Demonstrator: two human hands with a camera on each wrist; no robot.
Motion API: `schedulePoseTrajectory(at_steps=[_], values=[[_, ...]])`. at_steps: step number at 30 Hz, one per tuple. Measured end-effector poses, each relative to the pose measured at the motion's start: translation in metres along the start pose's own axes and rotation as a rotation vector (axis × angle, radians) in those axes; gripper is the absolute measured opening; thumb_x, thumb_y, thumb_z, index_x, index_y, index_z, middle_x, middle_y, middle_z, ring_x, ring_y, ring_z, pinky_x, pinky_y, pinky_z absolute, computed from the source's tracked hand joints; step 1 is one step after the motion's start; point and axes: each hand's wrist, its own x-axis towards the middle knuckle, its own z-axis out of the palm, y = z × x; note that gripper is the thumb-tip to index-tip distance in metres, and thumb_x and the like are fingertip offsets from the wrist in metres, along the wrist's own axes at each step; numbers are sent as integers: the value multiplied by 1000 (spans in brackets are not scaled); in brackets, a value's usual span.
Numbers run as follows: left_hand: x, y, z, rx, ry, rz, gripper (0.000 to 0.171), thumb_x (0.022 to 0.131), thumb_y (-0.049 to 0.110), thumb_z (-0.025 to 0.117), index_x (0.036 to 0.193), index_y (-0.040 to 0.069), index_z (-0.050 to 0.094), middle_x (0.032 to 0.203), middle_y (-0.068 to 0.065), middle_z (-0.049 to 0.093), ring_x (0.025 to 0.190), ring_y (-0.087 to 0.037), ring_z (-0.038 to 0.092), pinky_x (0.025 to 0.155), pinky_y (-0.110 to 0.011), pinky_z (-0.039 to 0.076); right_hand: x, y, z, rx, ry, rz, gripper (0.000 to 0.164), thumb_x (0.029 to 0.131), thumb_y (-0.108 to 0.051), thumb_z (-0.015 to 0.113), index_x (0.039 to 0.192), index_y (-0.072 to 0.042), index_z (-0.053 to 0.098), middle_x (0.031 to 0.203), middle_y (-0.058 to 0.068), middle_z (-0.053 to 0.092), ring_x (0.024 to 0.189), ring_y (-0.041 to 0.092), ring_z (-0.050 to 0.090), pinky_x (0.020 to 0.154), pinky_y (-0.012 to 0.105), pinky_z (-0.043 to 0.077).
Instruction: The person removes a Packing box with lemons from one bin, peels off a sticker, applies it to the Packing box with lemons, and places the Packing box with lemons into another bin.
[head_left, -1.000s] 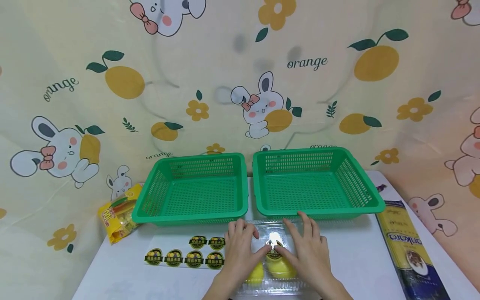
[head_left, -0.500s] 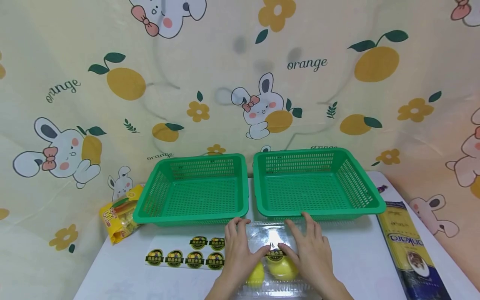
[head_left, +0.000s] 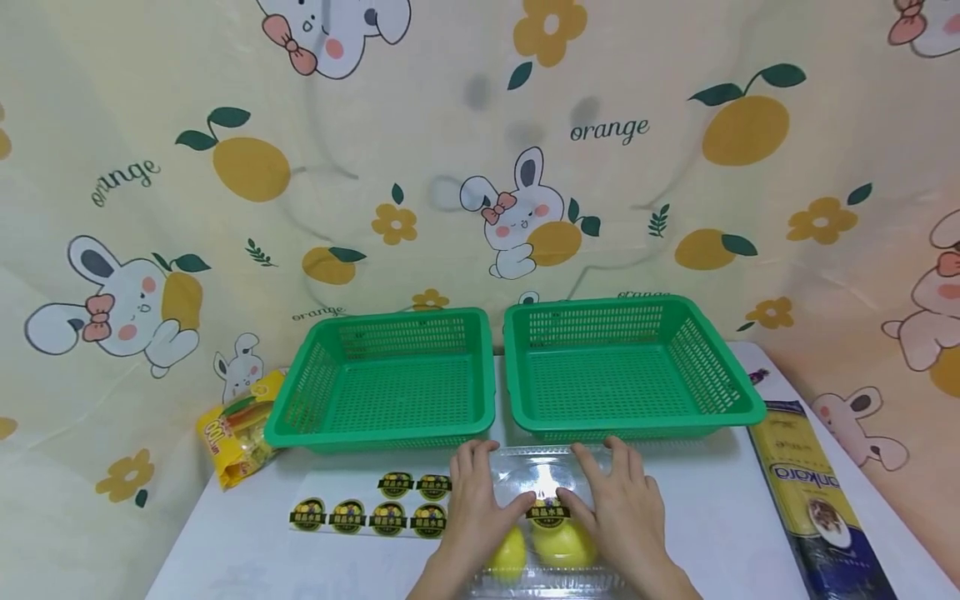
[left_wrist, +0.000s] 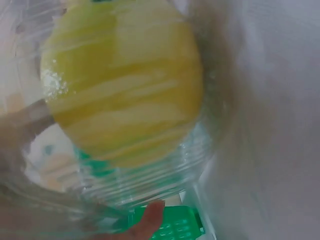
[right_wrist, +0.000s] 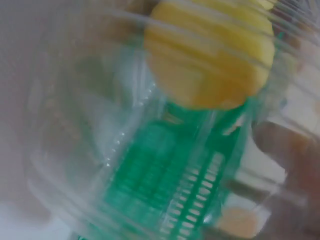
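Observation:
A clear plastic clamshell box stands near the table's front edge, with yellow fruits inside; their kind is unclear. On its lid is a round black-and-gold label. My left hand holds the box's left side, its fingers reaching toward the far edge and its thumb beside the label. From the right, my right hand grips the box likewise, thumb at the label's other edge. Through the plastic, one yellow fruit fills much of the left wrist view; a yellow fruit also shows in the right wrist view.
Two green baskets stand side by side behind the box. A sheet of matching round labels lies left of the hands. A yellow snack bag is at far left, an Ankara packet at far right.
The box has shifted slightly toward me. My thumbs have moved apart from over the label to its edges, so more of it shows. Both hands stay on the box.

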Motion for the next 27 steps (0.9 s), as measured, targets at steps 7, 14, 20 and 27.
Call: schedulePoseTrajectory(at_steps=[7,14,20,27], values=[[3,-8,-4,-181,-78,-42,76,84,30,79,147,7,44,144,-12,37,132,-34,37,103,-58,43,1,9,-4,48,-42,-1,57,87,-44,74,136,-16,62,135,26,47,121,44,47,74,56,52],[-4,-19,-20,-292,-134,-67,82,83,22,78,153,8,37,150,-21,33,134,-45,36,100,-69,39,0,26,-17,231,-61,-31,53,82,-25,83,130,-11,64,134,22,52,116,44,54,59,50,56],[-18,-25,-35,-391,-198,-165,88,87,25,76,154,-2,26,141,-23,44,115,-36,54,85,-47,55,-3,45,-34,390,-110,-51,59,80,-13,83,133,-5,59,132,18,54,116,42,56,70,54,57],[-22,-28,-40,-383,-233,-187,85,88,28,75,149,-11,31,124,-19,59,98,-24,61,76,-29,55,7,85,-47,585,-257,218,49,95,-18,70,134,8,55,123,24,62,108,36,62,74,27,54]])
